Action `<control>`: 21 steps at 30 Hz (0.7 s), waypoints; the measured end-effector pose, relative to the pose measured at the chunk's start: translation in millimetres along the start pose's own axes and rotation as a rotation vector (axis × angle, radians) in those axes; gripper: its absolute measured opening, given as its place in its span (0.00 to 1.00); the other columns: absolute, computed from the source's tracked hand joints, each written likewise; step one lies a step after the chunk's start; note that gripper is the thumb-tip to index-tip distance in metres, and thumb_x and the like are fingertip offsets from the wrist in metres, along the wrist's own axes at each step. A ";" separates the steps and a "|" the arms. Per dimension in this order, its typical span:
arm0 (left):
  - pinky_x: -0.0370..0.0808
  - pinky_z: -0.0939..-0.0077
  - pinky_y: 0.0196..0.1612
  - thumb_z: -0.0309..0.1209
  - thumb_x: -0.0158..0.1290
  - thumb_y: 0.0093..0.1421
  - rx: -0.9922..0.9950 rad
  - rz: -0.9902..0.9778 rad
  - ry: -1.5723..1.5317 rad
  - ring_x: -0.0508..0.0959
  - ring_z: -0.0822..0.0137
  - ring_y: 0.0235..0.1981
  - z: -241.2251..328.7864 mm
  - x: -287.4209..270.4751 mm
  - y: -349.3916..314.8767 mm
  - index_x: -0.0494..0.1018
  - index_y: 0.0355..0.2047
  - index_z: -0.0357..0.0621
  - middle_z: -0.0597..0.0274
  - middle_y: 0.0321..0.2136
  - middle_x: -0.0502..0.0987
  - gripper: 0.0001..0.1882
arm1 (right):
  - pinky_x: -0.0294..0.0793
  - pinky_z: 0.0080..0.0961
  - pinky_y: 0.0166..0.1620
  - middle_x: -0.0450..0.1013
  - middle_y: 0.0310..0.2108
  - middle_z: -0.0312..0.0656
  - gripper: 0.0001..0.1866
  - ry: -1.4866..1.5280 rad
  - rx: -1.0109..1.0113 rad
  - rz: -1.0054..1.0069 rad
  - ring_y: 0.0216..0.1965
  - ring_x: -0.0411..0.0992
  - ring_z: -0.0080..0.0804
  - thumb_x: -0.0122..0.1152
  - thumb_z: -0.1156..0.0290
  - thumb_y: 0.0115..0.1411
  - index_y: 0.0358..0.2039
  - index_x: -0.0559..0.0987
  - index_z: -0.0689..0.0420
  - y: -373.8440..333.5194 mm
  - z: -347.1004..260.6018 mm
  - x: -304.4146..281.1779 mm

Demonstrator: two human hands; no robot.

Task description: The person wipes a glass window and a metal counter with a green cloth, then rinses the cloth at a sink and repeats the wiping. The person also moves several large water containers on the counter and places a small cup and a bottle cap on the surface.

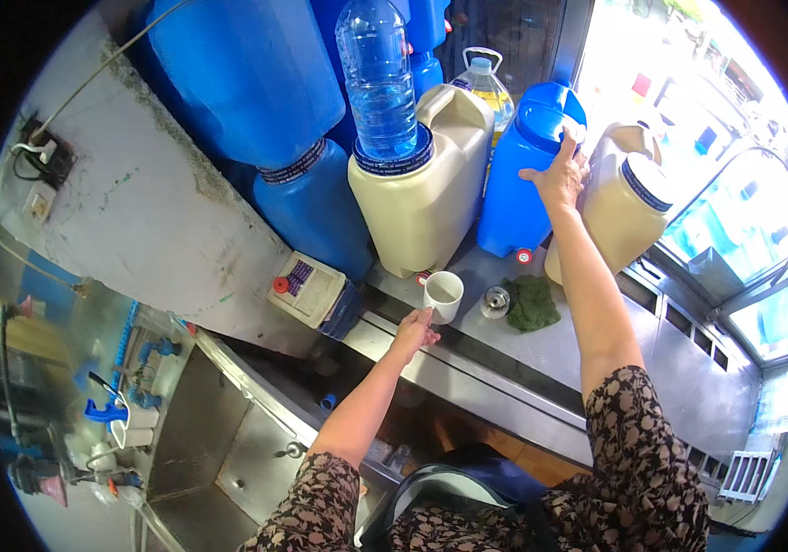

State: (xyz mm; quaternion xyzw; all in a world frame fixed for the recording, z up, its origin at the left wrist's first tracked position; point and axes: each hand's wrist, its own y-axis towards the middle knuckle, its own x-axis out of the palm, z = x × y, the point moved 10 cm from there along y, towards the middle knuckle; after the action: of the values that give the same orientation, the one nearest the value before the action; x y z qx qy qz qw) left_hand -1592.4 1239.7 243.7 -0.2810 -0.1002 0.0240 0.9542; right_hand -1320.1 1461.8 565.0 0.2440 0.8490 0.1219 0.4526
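My left hand (412, 335) is closed on a white mug (445, 293), held over the front of the steel counter with its mouth facing up. My right hand (559, 177) grips the upper part of a blue plastic jug (512, 198), with the thumb out to the left and the fingers at the rim of its wide mouth. The jug has a red-and-white fitting low on its front. A small clear glass or metal piece (495, 302) and a crumpled green cloth (534, 304) lie beside the mug.
A cream jug (412, 207) bearing an upturned clear bottle (377, 83) stands left of the blue one; another cream jug (619, 193) is to its right. Large blue containers (256, 83) fill the back left. A steel sink (205, 414) lies lower left, near a white-lidded box (309, 283).
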 end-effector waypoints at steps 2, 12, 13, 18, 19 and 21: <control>0.76 0.77 0.28 0.48 0.45 0.67 -0.002 0.019 -0.047 0.79 0.66 0.27 0.2 17.1 16.4 0.65 0.31 0.45 0.61 0.28 0.70 0.19 | 0.62 0.49 0.61 0.52 0.64 0.61 0.66 0.052 -0.126 0.051 0.64 0.55 0.60 0.82 0.65 0.32 0.68 0.47 0.41 -4.9 -8.3 -13.0; 0.73 0.74 0.28 0.49 0.47 0.66 0.112 0.059 0.048 0.76 0.68 0.24 12.4 61.4 128.1 0.68 0.41 0.45 0.64 0.30 0.70 0.20 | 0.68 0.42 0.56 0.71 0.52 0.51 0.18 0.010 -0.090 -0.533 0.56 0.68 0.46 0.58 0.74 0.54 0.46 0.80 0.51 -208.3 176.7 64.9; 0.73 0.74 0.28 0.50 0.47 0.65 0.115 0.074 0.057 0.76 0.68 0.24 11.5 60.7 134.6 0.69 0.41 0.45 0.64 0.31 0.70 0.20 | 0.64 0.46 0.58 0.67 0.56 0.50 0.20 -0.061 -0.186 -0.552 0.59 0.63 0.46 0.58 0.71 0.55 0.50 0.77 0.49 -216.4 179.0 77.7; 0.72 0.75 0.30 0.49 0.46 0.65 0.166 0.150 0.020 0.74 0.70 0.31 8.3 47.4 151.0 0.67 0.48 0.47 0.63 0.37 0.73 0.21 | 0.46 0.60 0.65 0.47 0.70 0.40 0.32 -0.265 -0.263 -0.826 0.71 0.41 0.46 0.58 0.57 0.59 0.64 0.63 0.40 -252.5 188.1 141.1; 0.71 0.78 0.29 0.47 0.45 0.66 0.179 0.209 0.017 0.73 0.71 0.32 4.4 42.6 146.8 0.66 0.51 0.47 0.62 0.40 0.74 0.21 | 0.46 0.58 0.65 0.48 0.69 0.40 0.32 -0.275 -0.266 -0.809 0.70 0.42 0.46 0.58 0.57 0.59 0.64 0.63 0.40 -252.0 193.6 140.4; 0.74 0.70 0.36 0.32 0.45 0.63 0.266 0.361 0.080 0.77 0.63 0.36 4.1 32.5 128.5 0.63 0.53 0.43 0.55 0.42 0.75 0.18 | 0.46 0.56 0.66 0.51 0.69 0.40 0.32 -0.256 -0.293 -0.776 0.70 0.43 0.47 0.57 0.57 0.60 0.65 0.61 0.40 -253.6 212.1 132.4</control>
State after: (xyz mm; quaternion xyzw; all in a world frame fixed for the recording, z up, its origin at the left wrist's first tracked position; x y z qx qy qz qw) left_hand -1560.1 1353.3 183.4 -0.1666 -0.0065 0.1962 0.9663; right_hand -1283.9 1312.5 243.7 -0.1467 0.7885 0.0307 0.5965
